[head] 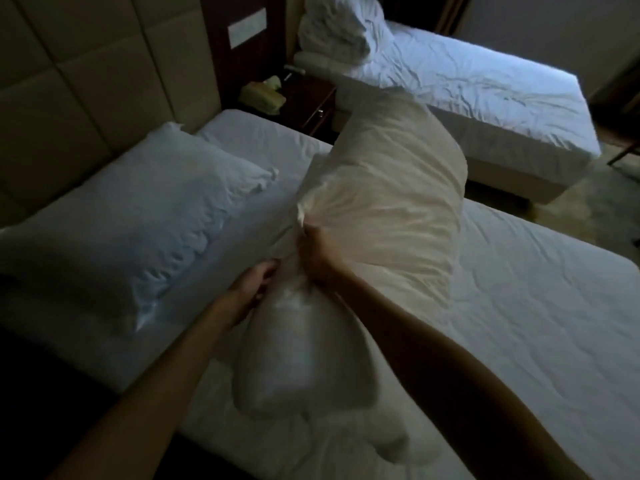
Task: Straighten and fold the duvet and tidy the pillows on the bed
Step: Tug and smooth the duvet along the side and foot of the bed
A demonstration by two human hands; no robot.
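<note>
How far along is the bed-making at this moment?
Done: one pillow lies flat by the headboard. In hand: left hand and right hand both grip a second, cream pillow raised over the mattress. Left: setting it down; no straightened or folded duvet is visible on this bed.

Hotel-type twin bedroom, dim. I stand at the near bed (519, 323); a second bed (485, 95) lies beyond. Padded headboard panels (69, 98) along the wall, dark nightstand (311, 102) between beds carrying a tissue box (263, 93); white linen throughout.
</note>
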